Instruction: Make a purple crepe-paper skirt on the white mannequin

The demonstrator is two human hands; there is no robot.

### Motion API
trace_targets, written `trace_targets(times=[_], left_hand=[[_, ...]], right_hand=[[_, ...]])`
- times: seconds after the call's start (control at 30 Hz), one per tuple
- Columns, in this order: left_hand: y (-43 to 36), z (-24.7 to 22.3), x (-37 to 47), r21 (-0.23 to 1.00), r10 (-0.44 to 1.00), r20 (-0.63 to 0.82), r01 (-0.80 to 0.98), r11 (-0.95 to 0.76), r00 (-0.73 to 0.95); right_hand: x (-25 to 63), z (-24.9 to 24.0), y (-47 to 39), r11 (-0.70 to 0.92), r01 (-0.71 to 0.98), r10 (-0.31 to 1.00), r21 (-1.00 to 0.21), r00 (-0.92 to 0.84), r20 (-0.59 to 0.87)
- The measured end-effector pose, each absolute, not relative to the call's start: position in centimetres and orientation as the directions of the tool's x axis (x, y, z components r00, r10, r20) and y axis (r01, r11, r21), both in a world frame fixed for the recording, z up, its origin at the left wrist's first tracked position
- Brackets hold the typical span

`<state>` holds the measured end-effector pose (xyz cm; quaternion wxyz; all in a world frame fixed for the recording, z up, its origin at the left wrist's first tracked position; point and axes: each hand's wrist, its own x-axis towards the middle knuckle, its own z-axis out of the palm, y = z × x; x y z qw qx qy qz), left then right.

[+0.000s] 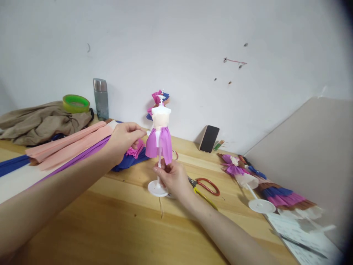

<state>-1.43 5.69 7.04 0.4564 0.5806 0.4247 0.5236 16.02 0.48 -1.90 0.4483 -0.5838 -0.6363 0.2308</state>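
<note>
A small white dress form [161,117] stands upright on a thin pole with a round base, dressed in a pale top and a purple crepe paper skirt [166,141] that is parted at the front. My right hand [175,178] is closed around the pole, low down near the base. Beside the form's waist, my left hand [128,136] is closed in a pinch; a small white bit shows by its fingertips, but I cannot make out what they hold. Behind the form rises another one with pink, blue and brown ruffles [157,96].
Scissors [211,186] lie right of my right hand. Folded crepe paper [74,141] lies at left, near a bottle [100,99], tape roll [76,103] and brown cloth [41,121]. A phone [209,138] leans on the wall. Dressed forms [286,195] and a printed sheet [306,239] lie right.
</note>
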Motion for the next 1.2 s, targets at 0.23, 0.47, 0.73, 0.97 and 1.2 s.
trace_targets(times=[0.23, 0.47, 0.73, 0.97, 1.2], left_hand=[[3.7, 8.6, -1.2, 0.879, 0.925, 0.364, 0.287, -0.381, 0.112], [4.8, 8.4, -1.4, 0.84, 0.926, 0.35, 0.389, -0.378, 0.143], [6.4, 7.4, -2.1, 0.941, 0.939, 0.193, 0.216, -0.26, 0.285], [5.4, 11.5, -5.5, 0.801, 0.838, 0.543, 0.326, -0.503, -0.042], [3.3, 14.1, -7.2, 0.703, 0.613, 0.709, 0.278, -0.655, -0.349]], right_hand=[[15.0, -2.5, 0.2, 0.092, 0.492, 0.98, -0.866, 0.107, 0.165], [14.6, -3.1, 0.1, 0.106, 0.4, 0.994, -0.911, -0.004, 0.113], [14.6, -3.1, -0.2, 0.148, 0.48, 0.987, -0.865, -0.017, 0.159], [16.0, -0.7, -0.4, 0.409, 0.645, 0.899, -0.646, -0.162, 0.407], [18.7, 3.5, -0.4, 0.505, 0.74, 0.794, -0.443, -0.197, 0.575]])
